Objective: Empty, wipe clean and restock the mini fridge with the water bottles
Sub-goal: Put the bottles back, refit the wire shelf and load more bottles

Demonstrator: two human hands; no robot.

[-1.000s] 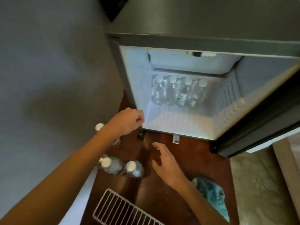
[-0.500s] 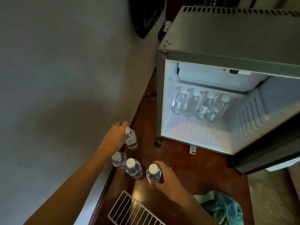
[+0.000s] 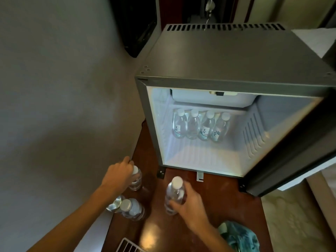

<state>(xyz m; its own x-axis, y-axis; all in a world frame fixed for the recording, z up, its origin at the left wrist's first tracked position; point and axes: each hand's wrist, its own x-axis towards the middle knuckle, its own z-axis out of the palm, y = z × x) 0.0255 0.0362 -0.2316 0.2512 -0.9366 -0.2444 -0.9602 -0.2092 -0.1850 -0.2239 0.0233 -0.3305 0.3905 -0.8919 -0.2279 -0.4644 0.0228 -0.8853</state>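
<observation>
My left hand (image 3: 119, 174) grips a clear white-capped plastic water bottle (image 3: 136, 180), my right hand (image 3: 190, 203) a second bottle (image 3: 173, 192), both bound for the open grey metal mini fridge (image 3: 227, 57)

The mini fridge (image 3: 227, 57) sits far right on the tabletop (image 3: 218, 206), four water bottles (image 3: 201, 127) in a row inside at the back, loose bottles (image 3: 133, 209) before it to the left, a wire rack (image 3: 129, 247) nearest, a cloth (image 3: 240, 237) near right.
</observation>
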